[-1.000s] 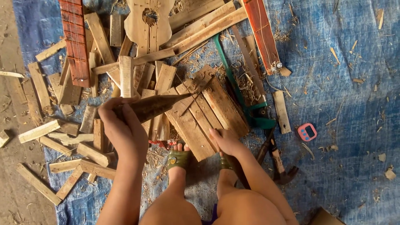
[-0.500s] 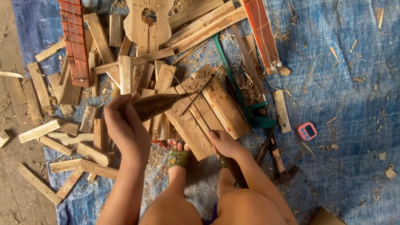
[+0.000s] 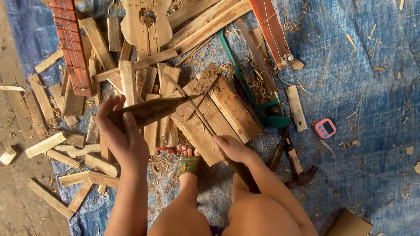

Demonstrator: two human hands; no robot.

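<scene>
Since the earlier frame the left hand (image 3: 124, 135) has shifted little, staying left of centre, while the right hand (image 3: 232, 148) has drawn slightly in toward the knees with its blade.

The left hand is clamped around the blunt end of a dark, tapered piece of wood (image 3: 151, 111), fingers curled over the top and thumb beneath; the piece lies nearly level, its point aimed right and resting on a thick wooden block (image 3: 218, 111) at the centre of the frame. The right hand is closed on the handle of a long thin blade (image 3: 192, 105), which slants up and left across the block to meet the tapered piece near its tip.

A sandalled foot (image 3: 189, 164) sits just below the block. Offcuts crowd the left and upper left; a green-handled saw (image 3: 249, 89), a hammer (image 3: 297, 168) and a small pink device (image 3: 325, 128) lie to the right. The blue tarp (image 3: 372, 87) is more open on the right side.
</scene>
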